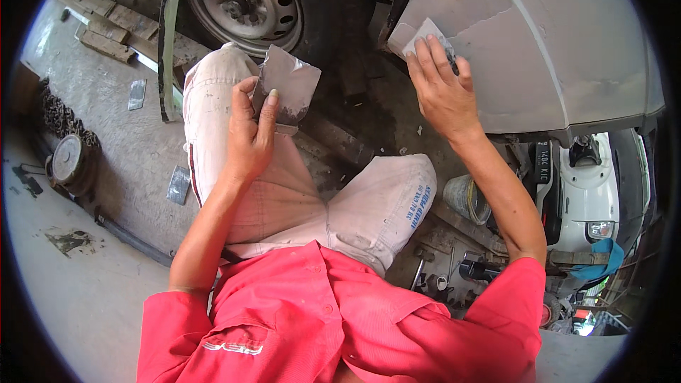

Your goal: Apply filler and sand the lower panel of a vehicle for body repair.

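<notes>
My left hand (254,126) grips a squarish grey putty board (292,81) above my left thigh, thumb on its face and fingers behind. Dark paste clings to the board's lower right part. Reaching up to the right, my right hand (447,96) presses a thin, pale putty spreader (428,30) flat against the car body panel (496,50). Its fingers lie over the spreader, and a dark smear shows beside the fingertips. The panel is grey and beige, with an uneven line running across it near the spreader.
A tyre with a silver steel wheel (248,1) stands ahead. Wooden planks (106,28) and a curved glass-like strip (169,42) lie at the left. A bucket (464,198) and loose tools (425,269) are by my right knee, with a white vehicle (592,191) beyond.
</notes>
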Action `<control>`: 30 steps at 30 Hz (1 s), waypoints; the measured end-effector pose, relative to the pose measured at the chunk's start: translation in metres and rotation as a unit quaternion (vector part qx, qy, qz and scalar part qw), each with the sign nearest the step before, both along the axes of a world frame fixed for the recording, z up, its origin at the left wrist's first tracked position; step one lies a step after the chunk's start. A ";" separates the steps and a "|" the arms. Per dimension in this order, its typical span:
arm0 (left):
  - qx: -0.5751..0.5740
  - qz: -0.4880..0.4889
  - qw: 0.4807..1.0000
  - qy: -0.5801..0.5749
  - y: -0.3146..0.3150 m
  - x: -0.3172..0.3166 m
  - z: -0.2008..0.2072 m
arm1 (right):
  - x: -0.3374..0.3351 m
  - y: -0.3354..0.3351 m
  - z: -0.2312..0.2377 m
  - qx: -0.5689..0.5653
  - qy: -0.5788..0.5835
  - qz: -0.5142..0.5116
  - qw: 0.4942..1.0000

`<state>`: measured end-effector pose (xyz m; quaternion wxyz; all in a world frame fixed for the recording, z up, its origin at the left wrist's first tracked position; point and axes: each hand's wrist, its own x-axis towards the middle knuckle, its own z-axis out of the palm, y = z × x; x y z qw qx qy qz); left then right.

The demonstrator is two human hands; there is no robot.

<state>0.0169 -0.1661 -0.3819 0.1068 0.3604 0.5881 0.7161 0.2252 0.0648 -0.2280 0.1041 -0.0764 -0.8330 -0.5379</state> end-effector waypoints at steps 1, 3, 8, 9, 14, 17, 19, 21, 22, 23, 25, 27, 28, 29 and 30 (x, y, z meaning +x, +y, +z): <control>-0.006 0.007 1.000 0.008 0.000 0.000 0.000 | -0.001 -0.001 0.003 -0.021 0.014 0.031 0.999; 0.002 0.011 1.000 0.008 0.000 0.000 0.003 | -0.010 0.005 0.010 -0.016 -0.002 0.037 0.999; 0.003 0.011 1.000 0.007 0.001 0.002 0.004 | -0.015 0.016 0.017 -0.022 -0.025 0.046 0.998; -0.013 -0.010 1.000 -0.012 -0.001 0.001 0.005 | -0.016 0.018 0.018 -0.020 -0.027 0.054 0.998; -0.003 0.008 1.000 0.023 0.003 0.002 0.004 | -0.019 0.022 0.021 -0.003 -0.030 0.060 0.998; -0.001 0.007 1.000 0.019 0.002 0.002 0.006 | -0.019 0.022 0.022 0.007 -0.032 0.058 0.998; -0.008 0.004 1.000 0.013 0.001 0.001 0.005 | -0.018 0.019 0.026 0.004 -0.037 0.057 0.998; -0.006 0.008 1.000 0.016 0.000 0.001 0.007 | -0.012 0.013 0.027 0.010 -0.036 0.041 0.998; -0.007 0.011 1.000 0.019 0.000 0.002 0.008 | -0.009 0.009 0.028 0.016 -0.034 0.023 0.999; -0.005 0.014 1.000 0.017 -0.001 0.002 0.009 | -0.008 0.005 0.029 0.017 -0.036 0.025 0.999; -0.029 0.004 1.000 0.009 -0.003 0.002 0.009 | -0.006 -0.002 0.032 -0.029 -0.025 0.016 0.999; -0.016 0.018 0.999 0.024 0.001 0.001 0.005 | -0.015 0.002 0.039 -0.035 -0.021 0.045 0.998; -0.004 0.029 0.999 0.040 0.002 0.000 0.003 | -0.020 0.005 0.041 -0.042 -0.016 0.071 0.996; -0.004 0.030 0.999 0.039 0.002 0.001 0.003 | -0.023 0.007 0.043 -0.041 -0.016 0.072 0.996; -0.010 0.017 1.000 0.023 0.002 0.001 0.004 | -0.025 0.010 0.044 -0.040 -0.020 0.072 0.996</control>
